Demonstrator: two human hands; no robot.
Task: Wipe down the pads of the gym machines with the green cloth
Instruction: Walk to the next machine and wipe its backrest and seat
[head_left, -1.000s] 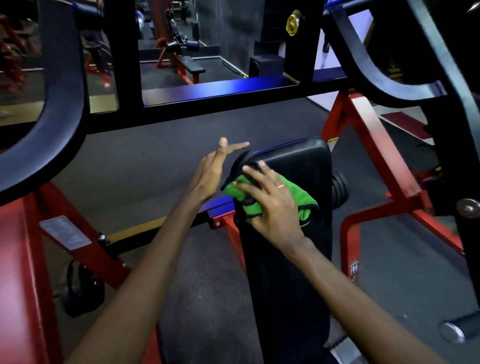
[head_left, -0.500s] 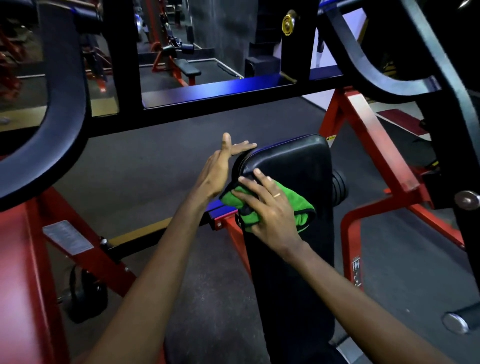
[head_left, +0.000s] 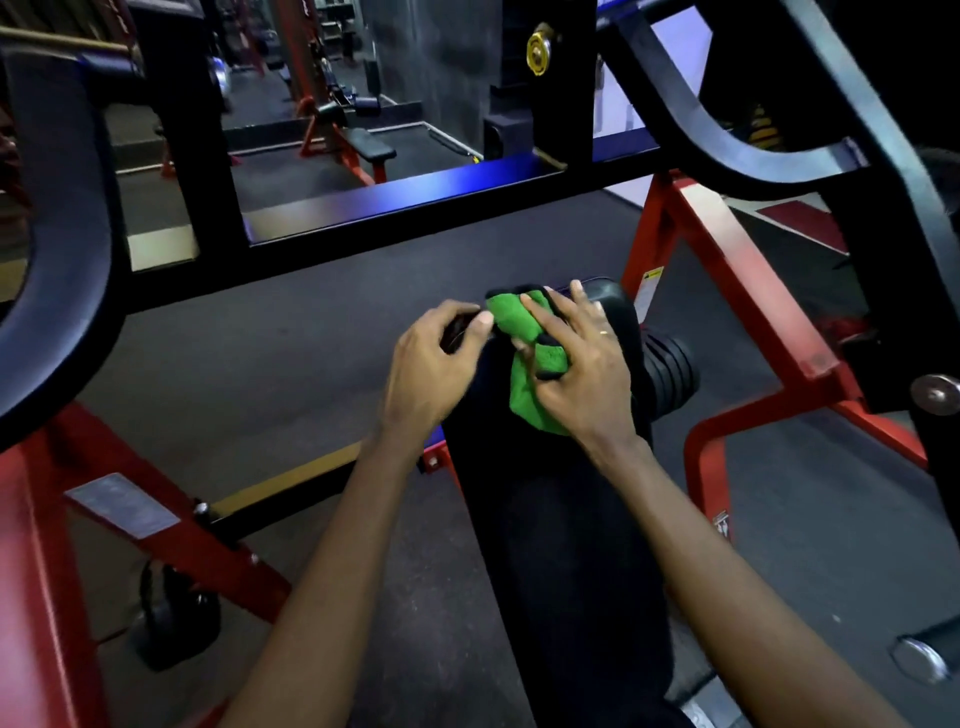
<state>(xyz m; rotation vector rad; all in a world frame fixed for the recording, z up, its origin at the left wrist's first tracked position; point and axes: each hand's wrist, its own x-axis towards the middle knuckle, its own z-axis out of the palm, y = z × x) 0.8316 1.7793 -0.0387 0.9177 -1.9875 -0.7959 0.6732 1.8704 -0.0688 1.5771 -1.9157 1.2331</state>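
A long black pad (head_left: 561, 545) of the gym machine runs away from me down the middle of the view. The green cloth (head_left: 522, 402) lies bunched on its far end. My right hand (head_left: 582, 369) lies over the cloth, with two fingers stretched toward the pad's top edge and the thumb tucked into the folds. Left of it, my left hand (head_left: 434, 364) curls its fingers round the pad's upper left edge, and its thumb tip touches the cloth.
Red frame tubes (head_left: 727, 270) rise right of the pad and at lower left. A black crossbar (head_left: 415, 208) spans ahead, with curved black arms (head_left: 62, 260) on both sides. A black roller (head_left: 670, 371) sits right of the pad. Dark rubber floor (head_left: 291, 338) lies around.
My left hand went from held open beside the pad to gripping its upper left edge. My right hand slid the cloth up toward the pad's top and bunched it.
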